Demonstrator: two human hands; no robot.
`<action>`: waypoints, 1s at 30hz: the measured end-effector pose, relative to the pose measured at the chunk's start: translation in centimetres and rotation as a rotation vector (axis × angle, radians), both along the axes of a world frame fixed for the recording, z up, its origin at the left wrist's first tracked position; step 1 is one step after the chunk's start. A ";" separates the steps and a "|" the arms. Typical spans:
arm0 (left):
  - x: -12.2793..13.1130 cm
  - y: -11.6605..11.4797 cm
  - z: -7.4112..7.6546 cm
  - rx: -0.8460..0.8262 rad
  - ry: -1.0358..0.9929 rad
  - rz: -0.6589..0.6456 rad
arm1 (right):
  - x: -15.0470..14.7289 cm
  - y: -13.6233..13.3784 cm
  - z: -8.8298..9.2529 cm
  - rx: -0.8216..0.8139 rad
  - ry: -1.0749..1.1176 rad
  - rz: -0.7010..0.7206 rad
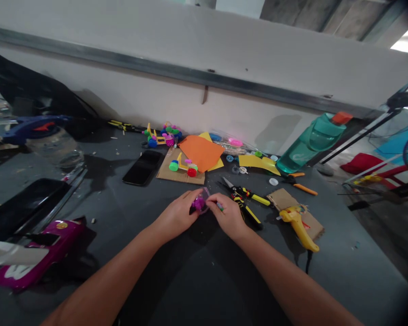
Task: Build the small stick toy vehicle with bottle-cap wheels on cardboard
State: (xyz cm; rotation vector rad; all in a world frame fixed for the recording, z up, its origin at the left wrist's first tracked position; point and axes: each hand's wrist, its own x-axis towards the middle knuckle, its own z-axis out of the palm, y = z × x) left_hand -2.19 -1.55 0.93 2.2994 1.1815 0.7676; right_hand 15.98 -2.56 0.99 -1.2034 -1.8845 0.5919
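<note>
Over the dark tabletop, my left hand (179,212) is closed around a small purple piece (199,202) with clear plastic beside it. The piece is partly hidden by my fingers, so its kind is unclear. Close by on the right, the fingers of my right hand (228,215) are pinched together at the edge of the clear plastic. A small greenish tip (220,206) shows between them; the rest of it is covered. Just beyond both hands, a small toy car (182,166) with bright wheels stands on a cardboard piece (166,174).
Pliers (246,210) and a snipping tool (250,194) lie right of my hands, with a yellow glue gun (297,224) on cardboard farther right. A black phone (143,167), orange paper (201,151) and a teal bottle (309,144) sit farther back. A magenta device (54,246) lies left.
</note>
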 end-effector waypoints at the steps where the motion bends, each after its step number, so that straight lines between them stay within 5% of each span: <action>1: 0.1 0.0 -0.1 -0.001 -0.004 -0.004 | 0.0 0.0 -0.1 0.049 -0.040 0.034; 8: 0.3 -0.1 -0.3 -0.008 -0.010 -0.039 | -0.2 0.0 0.0 0.169 -0.166 0.043; 14: 0.3 -0.2 0.0 -0.018 -0.022 -0.095 | 0.2 0.5 -0.3 0.062 -0.276 0.016; 22: -0.1 0.1 0.0 0.006 -0.046 0.009 | 0.2 0.2 -0.4 -0.021 -0.243 0.050; 30: 0.4 -0.3 0.7 -0.169 -0.163 0.049 | -0.4 0.3 -0.6 -0.029 -0.253 -0.013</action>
